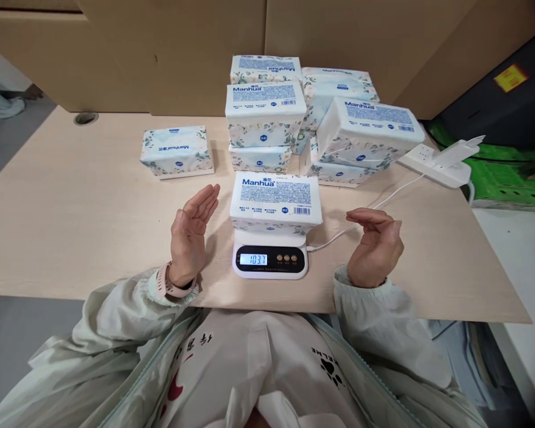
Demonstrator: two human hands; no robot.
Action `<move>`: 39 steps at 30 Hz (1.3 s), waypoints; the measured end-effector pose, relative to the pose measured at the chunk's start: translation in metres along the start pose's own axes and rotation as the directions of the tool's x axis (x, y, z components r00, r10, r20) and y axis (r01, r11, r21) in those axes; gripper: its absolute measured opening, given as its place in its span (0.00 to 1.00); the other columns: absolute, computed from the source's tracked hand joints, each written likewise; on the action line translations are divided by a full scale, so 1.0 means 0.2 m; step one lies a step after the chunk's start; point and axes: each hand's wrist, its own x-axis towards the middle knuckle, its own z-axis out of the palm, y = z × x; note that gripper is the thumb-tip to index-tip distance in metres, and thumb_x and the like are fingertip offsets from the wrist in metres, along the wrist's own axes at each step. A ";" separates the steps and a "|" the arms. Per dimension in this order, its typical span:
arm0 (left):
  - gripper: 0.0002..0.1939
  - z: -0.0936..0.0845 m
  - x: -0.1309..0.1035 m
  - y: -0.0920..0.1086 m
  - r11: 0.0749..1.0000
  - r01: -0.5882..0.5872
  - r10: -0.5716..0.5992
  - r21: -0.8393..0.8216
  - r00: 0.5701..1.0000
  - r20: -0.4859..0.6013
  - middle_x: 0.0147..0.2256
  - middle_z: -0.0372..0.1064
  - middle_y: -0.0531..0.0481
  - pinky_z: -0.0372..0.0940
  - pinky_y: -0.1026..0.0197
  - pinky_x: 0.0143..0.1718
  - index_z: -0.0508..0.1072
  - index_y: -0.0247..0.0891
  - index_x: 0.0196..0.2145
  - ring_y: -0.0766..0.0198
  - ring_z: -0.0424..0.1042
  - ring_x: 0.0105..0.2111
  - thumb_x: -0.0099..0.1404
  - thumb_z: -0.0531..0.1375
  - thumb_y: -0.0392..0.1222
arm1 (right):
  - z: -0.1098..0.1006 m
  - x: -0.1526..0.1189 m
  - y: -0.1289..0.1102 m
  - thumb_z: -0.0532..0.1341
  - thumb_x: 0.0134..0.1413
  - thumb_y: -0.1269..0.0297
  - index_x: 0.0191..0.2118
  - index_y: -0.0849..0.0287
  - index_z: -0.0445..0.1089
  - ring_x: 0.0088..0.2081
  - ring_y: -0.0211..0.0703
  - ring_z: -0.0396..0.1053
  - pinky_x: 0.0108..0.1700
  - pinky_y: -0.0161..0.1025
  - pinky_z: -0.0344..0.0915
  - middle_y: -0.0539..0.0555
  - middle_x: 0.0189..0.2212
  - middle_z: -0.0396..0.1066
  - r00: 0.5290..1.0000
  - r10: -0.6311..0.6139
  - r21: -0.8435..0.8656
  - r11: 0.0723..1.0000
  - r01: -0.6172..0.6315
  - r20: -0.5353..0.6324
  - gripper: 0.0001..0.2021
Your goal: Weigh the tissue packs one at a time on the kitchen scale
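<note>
A white tissue pack with blue print (275,199) rests on a white digital scale (271,273), whose lit display reads 103.7. To the left of the pack, my left hand (191,235) is raised with its fingers stretched out, holding nothing. My right hand (374,246) is on the other side, empty, its fingers extended inward and apart from the pack. Neither hand touches the pack or the scale. Behind the scale stand stacked tissue packs (266,113), with more at the right (370,131). A single pack (177,150) lies at the left.
Large cardboard boxes (205,53) line the back of the wooden table (93,238). A white power strip (432,163) sits at the right rear, and a white cable (386,199) runs from it to the scale. A round cable hole (86,119) is at the back left.
</note>
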 end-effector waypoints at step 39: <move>0.32 0.01 0.00 0.01 1.000 0.011 -0.011 0.002 1.000 0.004 0.60 0.79 0.42 0.65 0.42 0.72 0.84 0.44 0.54 0.48 0.75 0.65 0.76 0.52 0.69 | -0.01 0.00 -0.03 0.52 0.73 0.43 0.31 0.47 0.82 0.41 0.53 0.77 0.48 0.56 0.71 0.54 0.31 0.79 0.998 0.037 -0.059 0.998 -0.034 0.045 0.27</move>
